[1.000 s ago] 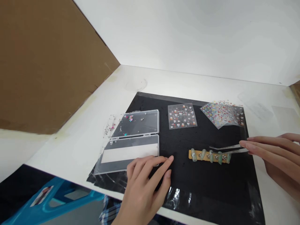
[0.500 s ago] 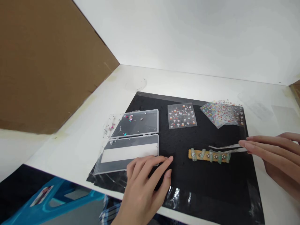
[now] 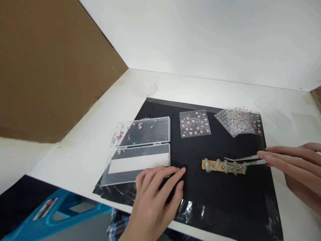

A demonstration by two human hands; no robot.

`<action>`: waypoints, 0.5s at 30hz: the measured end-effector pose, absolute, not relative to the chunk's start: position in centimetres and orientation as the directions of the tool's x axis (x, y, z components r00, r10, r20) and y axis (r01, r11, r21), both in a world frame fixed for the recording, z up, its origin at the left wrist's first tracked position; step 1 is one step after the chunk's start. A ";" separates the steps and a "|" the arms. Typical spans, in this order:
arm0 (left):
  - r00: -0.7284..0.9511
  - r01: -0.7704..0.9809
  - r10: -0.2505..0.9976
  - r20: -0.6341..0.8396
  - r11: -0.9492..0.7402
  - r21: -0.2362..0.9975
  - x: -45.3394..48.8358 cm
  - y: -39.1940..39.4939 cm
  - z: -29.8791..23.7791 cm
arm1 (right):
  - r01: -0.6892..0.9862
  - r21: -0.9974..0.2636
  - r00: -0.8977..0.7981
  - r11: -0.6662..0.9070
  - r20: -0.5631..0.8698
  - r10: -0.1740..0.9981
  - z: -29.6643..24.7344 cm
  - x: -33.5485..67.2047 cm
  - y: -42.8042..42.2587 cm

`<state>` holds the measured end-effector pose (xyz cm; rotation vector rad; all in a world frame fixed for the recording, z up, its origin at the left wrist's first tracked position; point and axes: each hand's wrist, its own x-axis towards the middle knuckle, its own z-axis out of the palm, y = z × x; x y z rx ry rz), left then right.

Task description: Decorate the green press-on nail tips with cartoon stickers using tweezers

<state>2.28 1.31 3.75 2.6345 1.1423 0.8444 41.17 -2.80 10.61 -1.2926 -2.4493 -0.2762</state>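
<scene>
Over the strip (image 3: 220,169), tweezers (image 3: 253,163) parted in my right hand (image 3: 298,167) could dip, dislodging a nail (image 3: 235,168); my left hand (image 3: 156,192) lies loosely spread.

White table (image 3: 82,160), black mat (image 3: 190,152) on top

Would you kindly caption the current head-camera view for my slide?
Right hand holds tweezers at a yellow strip bearing greenish pieces; left hand near an open clear case.

Tweezers (image 3: 258,162) in right hand (image 3: 296,167)
Tips at nail strip (image 3: 224,166); left hand (image 3: 156,192) near the counter's (image 3: 82,157) front edge.
</scene>
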 end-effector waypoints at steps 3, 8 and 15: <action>0.550 0.628 0.713 0.435 -0.696 0.348 2.3 1.3 3.8 | 0.861 -0.046 -0.439 0.506 0.433 0.787 10.4 40.8 -3.0; 0.541 0.630 0.723 0.430 -0.687 0.361 2.3 1.3 3.9 | 0.866 -0.071 -0.421 0.495 0.432 0.798 10.1 40.5 -3.5; 0.547 0.627 0.715 0.436 -0.694 0.353 2.3 1.3 3.7 | 0.881 -0.059 -0.404 0.470 0.424 0.811 10.2 40.9 -3.5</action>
